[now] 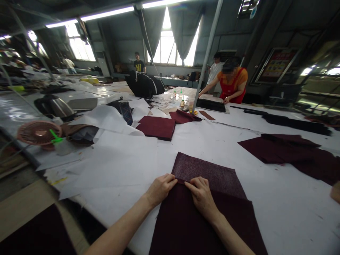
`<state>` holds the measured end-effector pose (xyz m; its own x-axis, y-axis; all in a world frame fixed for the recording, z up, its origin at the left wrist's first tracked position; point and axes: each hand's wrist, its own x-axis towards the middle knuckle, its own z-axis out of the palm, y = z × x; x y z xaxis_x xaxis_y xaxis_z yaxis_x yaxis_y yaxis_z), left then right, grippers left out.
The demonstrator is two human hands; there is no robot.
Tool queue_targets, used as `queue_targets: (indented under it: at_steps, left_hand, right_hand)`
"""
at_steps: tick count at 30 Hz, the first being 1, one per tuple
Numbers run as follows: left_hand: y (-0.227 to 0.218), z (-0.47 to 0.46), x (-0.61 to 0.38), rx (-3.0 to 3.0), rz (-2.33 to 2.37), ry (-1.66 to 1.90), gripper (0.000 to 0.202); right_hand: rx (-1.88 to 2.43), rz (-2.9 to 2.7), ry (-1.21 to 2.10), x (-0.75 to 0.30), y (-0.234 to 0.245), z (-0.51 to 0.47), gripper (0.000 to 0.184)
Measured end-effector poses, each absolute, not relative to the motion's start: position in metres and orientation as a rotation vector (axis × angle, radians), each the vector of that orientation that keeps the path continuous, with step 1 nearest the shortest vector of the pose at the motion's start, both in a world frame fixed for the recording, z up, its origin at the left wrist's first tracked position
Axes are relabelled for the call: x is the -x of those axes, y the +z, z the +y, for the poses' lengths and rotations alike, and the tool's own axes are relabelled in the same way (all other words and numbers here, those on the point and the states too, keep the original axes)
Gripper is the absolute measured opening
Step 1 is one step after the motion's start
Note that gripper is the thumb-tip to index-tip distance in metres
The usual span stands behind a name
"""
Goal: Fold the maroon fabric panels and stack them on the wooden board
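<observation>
A dark maroon fabric panel (202, 226) lies on the white table in front of me, its near part running out of view at the bottom. Its far end shows a greyer, speckled face (209, 173), and a fold line crosses the cloth below that. My left hand (161, 189) pinches the fold at the left edge of the panel. Just right of it, my right hand (202, 196) has its thumb and fingers closed on the same fold. Between the two hands a short strip of folded edge shows.
A stack of red-maroon fabric pieces (156, 127) sits beyond the panel. White paper sheets (117, 163), a pink fan (39, 132), a green-tipped bottle (62, 145) and a kettle (55, 106) are at left. More maroon cloth (287, 148) lies right. A person in a red apron (233, 85) works across the table.
</observation>
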<state>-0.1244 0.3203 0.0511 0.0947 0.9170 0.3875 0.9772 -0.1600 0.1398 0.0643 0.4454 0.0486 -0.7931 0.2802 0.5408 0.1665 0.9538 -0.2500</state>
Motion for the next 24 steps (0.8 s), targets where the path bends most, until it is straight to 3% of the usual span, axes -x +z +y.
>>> queue_targets:
  at_steps: [24]
  left_hand:
    - [0.066, 0.317, 0.113, 2.157, -1.954, -0.191, 0.025]
  right_hand:
    - [0.352, -2.572, 0.212, -0.063, 0.052, 0.441, 0.03]
